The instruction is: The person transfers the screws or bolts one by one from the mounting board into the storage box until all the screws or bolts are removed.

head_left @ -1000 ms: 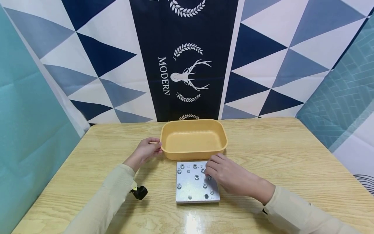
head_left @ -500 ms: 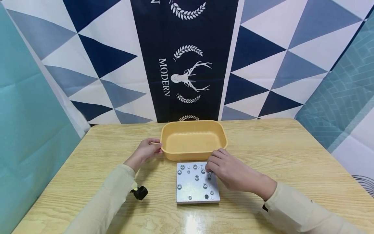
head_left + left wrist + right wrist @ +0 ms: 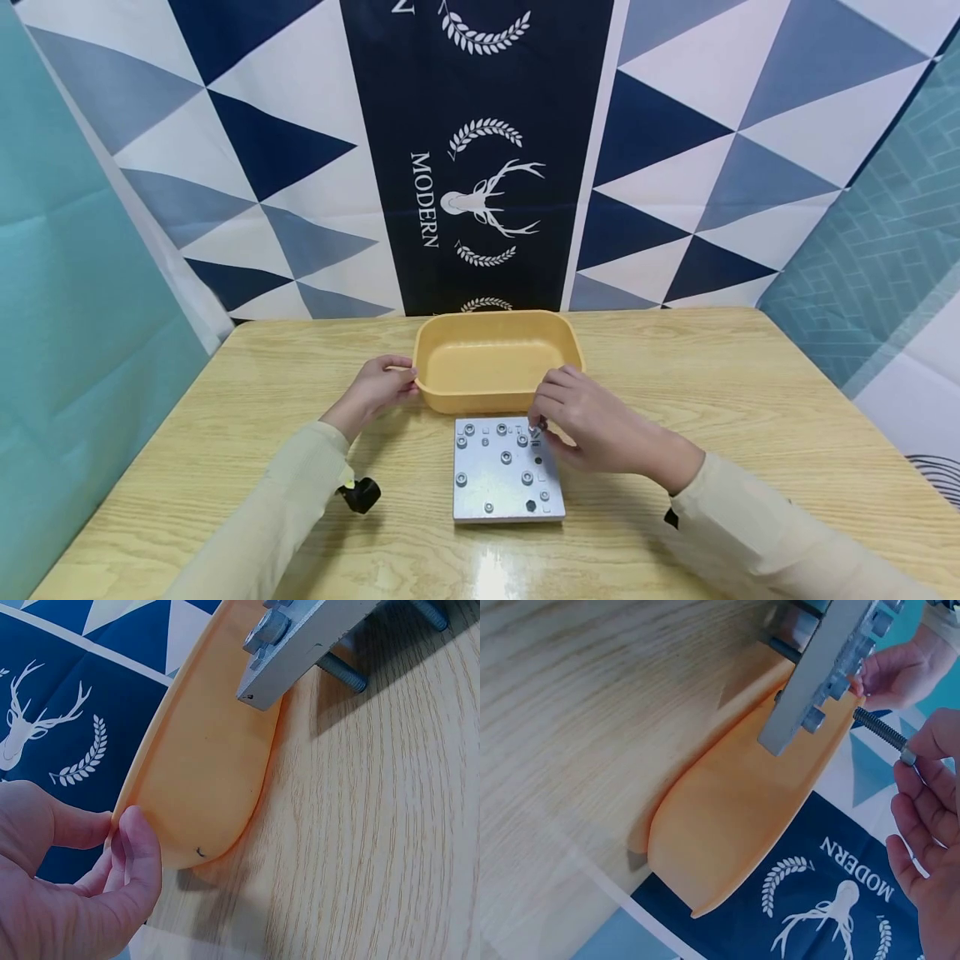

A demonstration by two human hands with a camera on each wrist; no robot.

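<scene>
My right hand [image 3: 588, 421] pinches a threaded bolt [image 3: 881, 731] by its head between thumb and fingers, with the shank free of the metal plate [image 3: 480, 490]. Several bolts with round socket heads stand in that silver plate, and a dark hole shows near its right edge. Below the plate, a bolt shank [image 3: 345, 673] sticks out towards the table. At the left end of the yellow plastic bin [image 3: 495, 403], my left hand [image 3: 372, 387] pinches the rim, thumb and fingers on either side of the wall [image 3: 187, 765].
Behind the plate, the bin stands on the wooden table [image 3: 675, 375] close to its back edge. A patterned cloth [image 3: 465, 83] hangs behind the table. The black wrist camera [image 3: 362, 495] sits under the left sleeve.
My right hand has lifted the bolt up out of the plate and moved slightly towards the bin, uncovering the hole. The left hand stays on the bin's rim.
</scene>
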